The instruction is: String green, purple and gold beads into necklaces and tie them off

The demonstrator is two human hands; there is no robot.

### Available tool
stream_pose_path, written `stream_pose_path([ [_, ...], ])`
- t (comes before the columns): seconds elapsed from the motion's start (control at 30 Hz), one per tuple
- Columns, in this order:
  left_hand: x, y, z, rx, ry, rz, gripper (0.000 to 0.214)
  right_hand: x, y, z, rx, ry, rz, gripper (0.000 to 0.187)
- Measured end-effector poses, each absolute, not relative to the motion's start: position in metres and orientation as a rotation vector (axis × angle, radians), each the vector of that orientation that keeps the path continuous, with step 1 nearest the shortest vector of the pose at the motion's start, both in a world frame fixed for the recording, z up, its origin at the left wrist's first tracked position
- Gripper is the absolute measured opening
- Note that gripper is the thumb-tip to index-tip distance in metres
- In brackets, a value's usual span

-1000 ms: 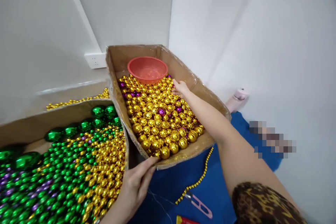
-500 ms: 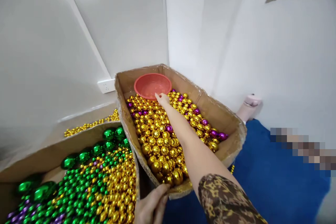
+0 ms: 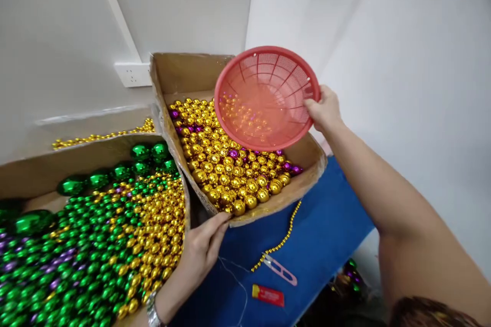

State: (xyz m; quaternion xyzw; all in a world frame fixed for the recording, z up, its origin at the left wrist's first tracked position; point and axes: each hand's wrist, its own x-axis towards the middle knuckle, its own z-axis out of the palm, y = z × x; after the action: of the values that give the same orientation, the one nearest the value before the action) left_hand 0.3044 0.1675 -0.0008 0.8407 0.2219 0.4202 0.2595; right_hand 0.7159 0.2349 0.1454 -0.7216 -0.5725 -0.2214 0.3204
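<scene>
My right hand [image 3: 326,110] grips the rim of a red plastic sieve basket [image 3: 268,140], thumb inside and fingers behind. The basket is raised and tilted over a cardboard box [image 3: 184,69], with gold beads showing through its mesh. Gold beads [image 3: 224,168] of mixed sizes and a few purple ones lie in that box. My left hand [image 3: 203,245] pinches the box's near corner between thumb and fingers; a metal watch band circles the wrist.
At left, a second cardboard box [image 3: 115,150] holds green, gold and purple beads. A gold bead string [image 3: 292,219], pink-handled thread snips [image 3: 282,270], a red lighter [image 3: 268,296] and loose clear thread lie on the blue tabletop [image 3: 326,199]. A socket [image 3: 132,75] is on the wall.
My right hand has taken the red basket from the box's far end and lifted it up and right. My left hand stays at the box corner. More of the blue tabletop shows.
</scene>
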Motion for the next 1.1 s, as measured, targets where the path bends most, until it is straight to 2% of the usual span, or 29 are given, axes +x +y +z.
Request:
stream_pose_path([
  [0.13, 0.304, 0.168, -0.004, 2.279, 0.634, 1.138, 0.024, 0.683, 0.163, 0.153, -1.981, -1.578, -0.86, 0.048],
  [0.3, 0.304, 0.167, -0.004, 2.294, 0.656, 1.157, 0.022, 0.648, 0.127, 0.127, -2.157, -1.841, -0.742, 0.044],
  [0.43, 0.305, 0.167, -0.002, 2.287, 0.652, 1.177, 0.022, 0.645, 0.124, 0.094, -2.236, -2.044, -0.556, 0.05],
  [0.7, 0.305, 0.167, -0.005, 2.302, 0.669, 1.152, 0.021, 0.645, 0.15, 0.065, -2.246, -2.282, -0.492, 0.075],
  [0.9, 0.305, 0.166, 0.0, 2.276, 0.669, 1.09, 0.021, 0.654, 0.171, 0.068, -2.449, -1.944, -0.451, 0.075],
  [1.1, 0.306, 0.166, 0.001, 2.304, 0.657, 1.135, 0.021, 0.661, 0.175, 0.074, -2.406, -2.07, -0.408, 0.078],
])
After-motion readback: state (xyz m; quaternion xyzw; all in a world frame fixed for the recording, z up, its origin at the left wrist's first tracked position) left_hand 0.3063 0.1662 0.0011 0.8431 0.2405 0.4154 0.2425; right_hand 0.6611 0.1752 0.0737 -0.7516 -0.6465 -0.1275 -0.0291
